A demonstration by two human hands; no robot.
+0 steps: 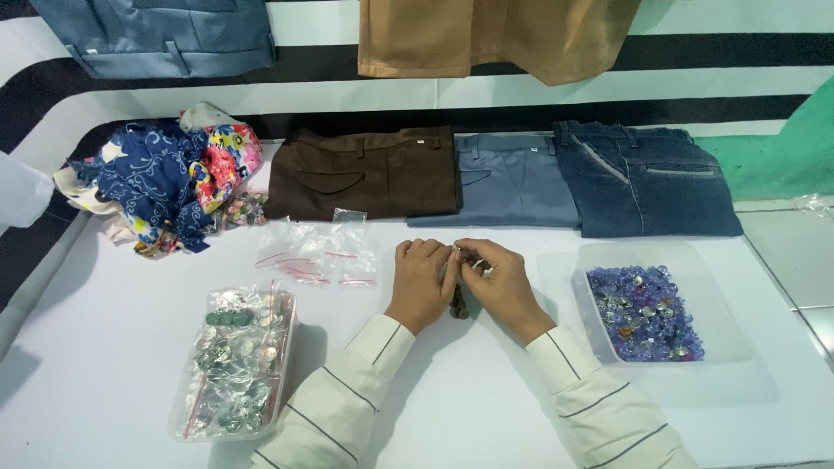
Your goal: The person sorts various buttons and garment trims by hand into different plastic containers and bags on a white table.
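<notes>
My left hand [420, 282] and my right hand [499, 285] meet at the middle of the white table [113, 287]. Together their fingertips pinch a small clear zip bag [458, 257], mostly hidden between them. A small dark cluster of buttons [458, 306] shows just below the hands, between the palms. Several empty clear zip bags [317, 252] with red seals lie just left of my left hand. A clear tray of blue and silver buttons [643, 313] stands to the right of my right hand.
A clear tray of filled button bags [234, 360] sits at the front left. Folded brown [365, 174], grey-blue [512, 182] and dark denim trousers [647, 178] lie along the back. A heap of patterned cloth [165, 182] is at the back left.
</notes>
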